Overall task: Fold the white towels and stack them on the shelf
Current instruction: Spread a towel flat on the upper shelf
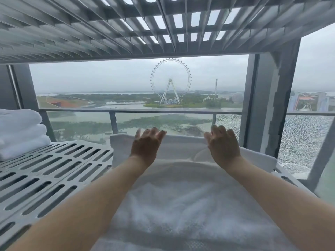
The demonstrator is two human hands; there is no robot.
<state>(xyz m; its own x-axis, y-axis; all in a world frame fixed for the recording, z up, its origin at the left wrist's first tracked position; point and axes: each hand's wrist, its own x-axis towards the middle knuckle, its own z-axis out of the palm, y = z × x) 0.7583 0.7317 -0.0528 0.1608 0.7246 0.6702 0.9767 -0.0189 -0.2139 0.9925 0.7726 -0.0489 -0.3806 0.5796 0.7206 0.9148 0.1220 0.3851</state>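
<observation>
Head view: my left hand (145,147) and right hand (223,144) lie flat, fingers spread and gripping nothing, on the far edge of a towel (181,196) spread over the shelf (54,171). A folded stack (20,131) sits far left. I judge this towel's folding has hardly begun.

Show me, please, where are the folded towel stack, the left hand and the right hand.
folded towel stack (21,132): head view, front of the middle towel.
left hand (145,146): head view, back of the hand.
right hand (223,144): head view, back of the hand.
</observation>
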